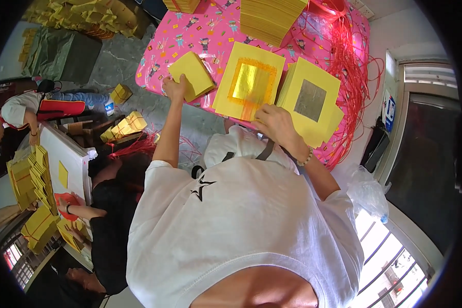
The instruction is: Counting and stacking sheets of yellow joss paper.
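Clearly 3 yellow paper stacks: left hand [174,87] grips the plain stack [192,75]; right hand [274,123] pinches the gold-foil stack [250,81], silver-foil stack [311,100] beside its fingers.

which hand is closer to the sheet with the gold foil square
Right. The right hand rests on the lower edge of the gold foil sheet; the left hand grips the plain yellow stack off to its left.
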Available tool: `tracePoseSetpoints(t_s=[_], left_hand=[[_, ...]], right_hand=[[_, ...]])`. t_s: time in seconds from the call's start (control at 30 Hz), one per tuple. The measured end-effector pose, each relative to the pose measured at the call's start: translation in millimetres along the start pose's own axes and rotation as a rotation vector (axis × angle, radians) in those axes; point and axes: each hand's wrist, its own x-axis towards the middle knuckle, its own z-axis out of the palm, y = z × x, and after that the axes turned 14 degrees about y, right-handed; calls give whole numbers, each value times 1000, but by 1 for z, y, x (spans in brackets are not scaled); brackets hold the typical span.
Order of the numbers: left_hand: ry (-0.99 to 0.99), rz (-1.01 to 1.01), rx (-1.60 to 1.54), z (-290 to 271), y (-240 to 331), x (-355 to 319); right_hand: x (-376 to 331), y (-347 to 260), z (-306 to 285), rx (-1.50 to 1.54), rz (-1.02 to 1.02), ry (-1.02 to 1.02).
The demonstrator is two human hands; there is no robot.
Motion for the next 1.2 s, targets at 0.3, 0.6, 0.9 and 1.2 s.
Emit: tracePoseSetpoints(t_s=[0.3, 0.6, 0.9, 1.2], left_hand=[[-52, 476, -326, -84, 51, -61], [77, 725, -57, -96, 51, -86], [-78, 941, 86, -63, 49, -87], [-128, 1173, 136, -16, 40, -59]], right_hand=[[9, 3, -8, 72, 24, -33], [8, 4, -7, 83, 0, -37], [9, 5, -8, 78, 12, -36], [9, 2, -7, 74, 41, -54]])
